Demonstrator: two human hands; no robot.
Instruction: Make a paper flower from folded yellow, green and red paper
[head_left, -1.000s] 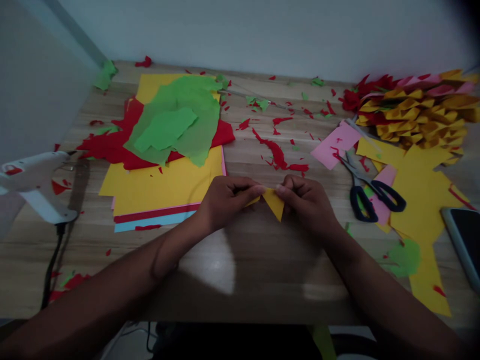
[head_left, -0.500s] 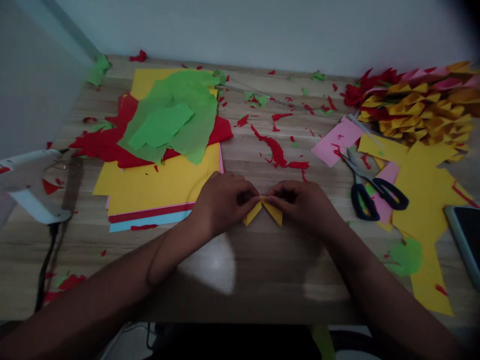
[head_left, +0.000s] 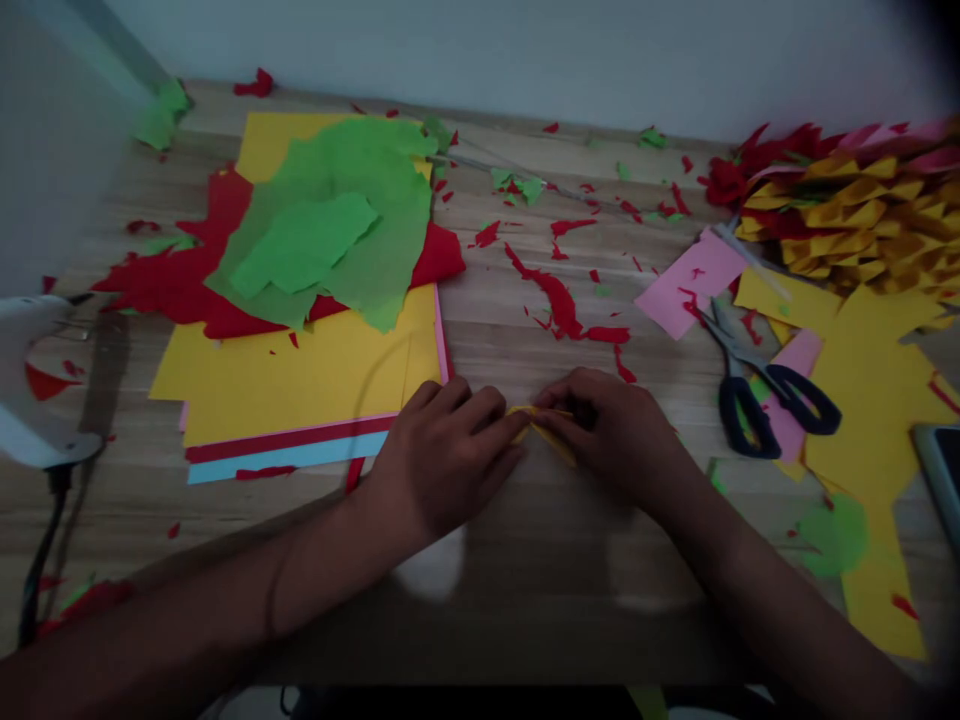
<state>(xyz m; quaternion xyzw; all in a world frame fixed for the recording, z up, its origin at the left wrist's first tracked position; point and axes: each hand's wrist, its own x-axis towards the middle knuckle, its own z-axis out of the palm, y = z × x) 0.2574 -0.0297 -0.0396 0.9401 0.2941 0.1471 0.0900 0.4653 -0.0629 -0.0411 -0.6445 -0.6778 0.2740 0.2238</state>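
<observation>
A small folded piece of yellow paper [head_left: 558, 447] is between my two hands, low over the middle of the table. My left hand [head_left: 454, 465] has its fingers laid over the paper's left part, index and thumb closed on it. My right hand [head_left: 619, 430] pinches the right part between thumb and fingers. Most of the paper is covered by the fingertips, and one slanted flap shows below the right thumb. To the right of my right hand lie scissors [head_left: 776, 390] with dark handles, blades slightly apart.
Left of my hands is a stack of coloured sheets [head_left: 300, 390] under green crepe paper [head_left: 315, 240] and red crepe paper [head_left: 172, 285]. A white glue gun [head_left: 64, 450] with a cord stands far left. Folded yellow paper shapes [head_left: 847, 225] are piled back right; a phone [head_left: 937, 480] lies far right.
My left hand has gone from a fingertip pinch to lying over the paper's left flap. The right hand keeps its pinch. The camera view has shifted slightly.
</observation>
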